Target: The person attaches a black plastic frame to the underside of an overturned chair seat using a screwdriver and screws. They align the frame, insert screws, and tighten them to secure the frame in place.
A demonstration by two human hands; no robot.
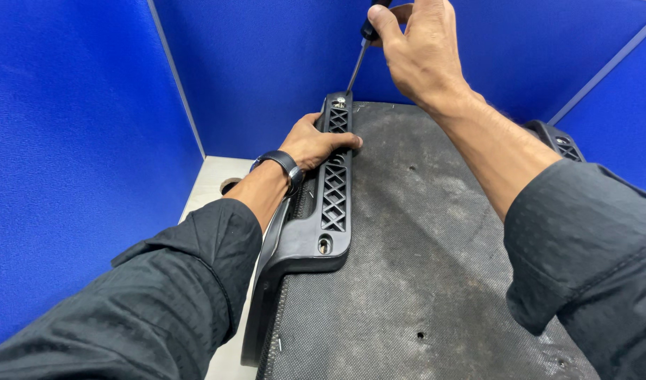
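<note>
A black plastic armrest bracket [328,225] with a lattice pattern lies along the left edge of a dark grey fabric-covered seat underside [421,253]. My left hand [316,144], with a black wristwatch on the wrist, grips the bracket near its far end. My right hand [418,49] holds a screwdriver [358,60] by its black handle. The shaft slants down, and its tip rests at a screw hole [339,103] in the bracket's far end. Another screw hole [324,245] shows at the bracket's near end.
A second black bracket [564,144] sits at the seat's right edge, partly behind my right forearm. Blue partition walls [84,141] enclose a white desk [210,183] with a round cable hole [229,185] on the left.
</note>
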